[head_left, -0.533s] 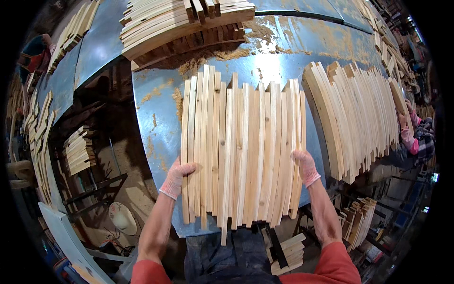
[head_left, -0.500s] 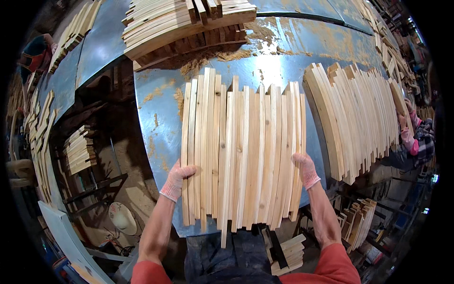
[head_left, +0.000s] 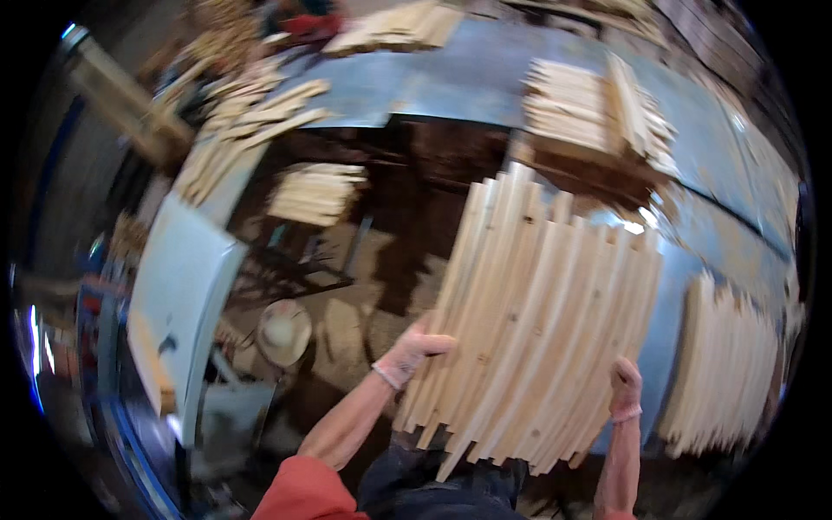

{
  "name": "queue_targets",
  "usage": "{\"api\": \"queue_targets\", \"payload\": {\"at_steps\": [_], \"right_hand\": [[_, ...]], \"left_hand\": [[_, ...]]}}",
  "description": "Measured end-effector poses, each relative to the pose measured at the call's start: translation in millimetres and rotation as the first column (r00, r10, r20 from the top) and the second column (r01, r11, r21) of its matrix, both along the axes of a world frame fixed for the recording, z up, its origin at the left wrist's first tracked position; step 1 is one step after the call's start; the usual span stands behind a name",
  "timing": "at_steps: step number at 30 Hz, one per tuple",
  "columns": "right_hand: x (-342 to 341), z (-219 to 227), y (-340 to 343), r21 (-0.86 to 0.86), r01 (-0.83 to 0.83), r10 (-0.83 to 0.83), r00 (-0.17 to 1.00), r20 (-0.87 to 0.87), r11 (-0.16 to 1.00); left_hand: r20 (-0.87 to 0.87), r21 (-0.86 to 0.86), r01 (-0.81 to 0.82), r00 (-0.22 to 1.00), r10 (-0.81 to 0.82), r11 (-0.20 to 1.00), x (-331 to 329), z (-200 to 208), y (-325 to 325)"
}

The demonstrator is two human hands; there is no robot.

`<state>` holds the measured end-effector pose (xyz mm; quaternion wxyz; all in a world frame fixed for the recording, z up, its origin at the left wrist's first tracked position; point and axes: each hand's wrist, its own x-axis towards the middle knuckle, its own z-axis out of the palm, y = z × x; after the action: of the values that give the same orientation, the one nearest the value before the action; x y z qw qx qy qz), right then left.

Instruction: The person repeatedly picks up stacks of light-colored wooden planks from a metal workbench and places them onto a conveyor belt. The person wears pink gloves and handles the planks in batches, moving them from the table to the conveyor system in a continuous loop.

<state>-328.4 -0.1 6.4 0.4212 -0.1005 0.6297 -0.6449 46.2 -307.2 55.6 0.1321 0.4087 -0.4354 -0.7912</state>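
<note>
A wide row of pale wooden strips (head_left: 537,321), pressed side by side with uneven ends, spans the space between my hands. My left hand (head_left: 418,351), in a light pinkish work glove, clasps the row's left edge with the thumb over the top. At the opposite edge, my right hand (head_left: 626,386) is closed against the outer strip, gloved the same way. The row slants, its far end leaning right. Its left side shows over the floor gap and its right side over the metal table. Motion blurs the picture, and the fingers under the wood are hidden.
Another row of strips (head_left: 724,368) lies on the blue-grey metal table (head_left: 667,321) at right. Stacked wood (head_left: 568,108) stands at the back. A pale panel (head_left: 178,295) rises at left, near loose strips (head_left: 251,121). A round hat-like object (head_left: 284,333) is low beside the gap.
My view has swung left, so the table and stacks appear farther right. The row of strips has turned with my hands and moved off the table's left edge, both hands still gripping it.
</note>
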Motion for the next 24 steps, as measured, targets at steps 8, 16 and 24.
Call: {"api": "queue_targets", "payload": {"at_steps": [8,16,24], "right_hand": [[135.3,82.9,-137.8,-0.155,-0.089,0.102,0.992,0.077,0.984],[399.3,169.3,-307.5,-0.214,-0.693,0.675,0.720,-0.161,0.689],[635.5,212.5,-448.5,-0.192,-0.889,0.907,0.421,0.020,0.417]], "left_hand": [[-0.273,-0.121,-0.364,0.906,0.322,0.923,254.0,99.3,15.8],[-0.347,-0.188,-0.613,0.772,0.532,0.767,544.0,147.1,37.7],[-0.268,-0.050,-0.895,0.439,0.858,0.442,711.3,145.1,76.5]]}}
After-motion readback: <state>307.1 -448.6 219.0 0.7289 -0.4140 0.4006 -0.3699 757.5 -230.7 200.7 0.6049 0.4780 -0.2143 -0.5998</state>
